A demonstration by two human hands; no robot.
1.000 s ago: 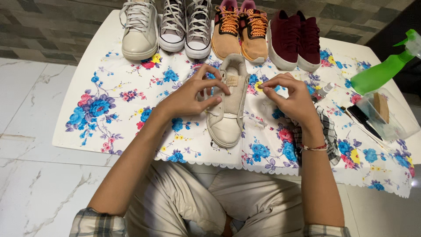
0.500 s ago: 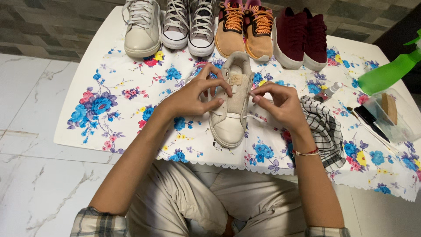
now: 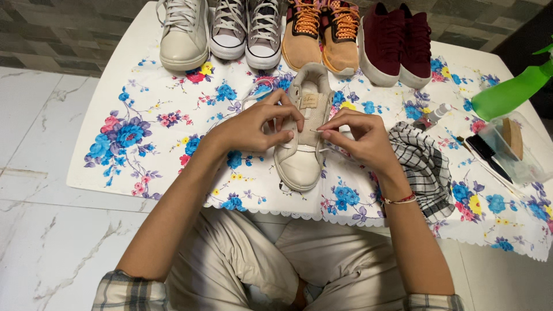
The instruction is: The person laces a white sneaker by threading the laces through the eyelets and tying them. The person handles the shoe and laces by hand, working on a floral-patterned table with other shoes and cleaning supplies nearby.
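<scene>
On floral tabletop cloth (image 3: 173,144), centre: beige sneaker (image 3: 304,135), toe toward wearer. Left hand (image 3: 253,128) pinches white lace (image 3: 253,95) at its side; right hand (image 3: 360,138) pinches lace end. Checked cloth (image 3: 423,167) just right.

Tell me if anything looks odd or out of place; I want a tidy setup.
Little stands out. The cream sneaker lies alone, its lace loose, between the left hand and right hand. The checked cloth lies crumpled. The shoes at the back stand in a row.
</scene>
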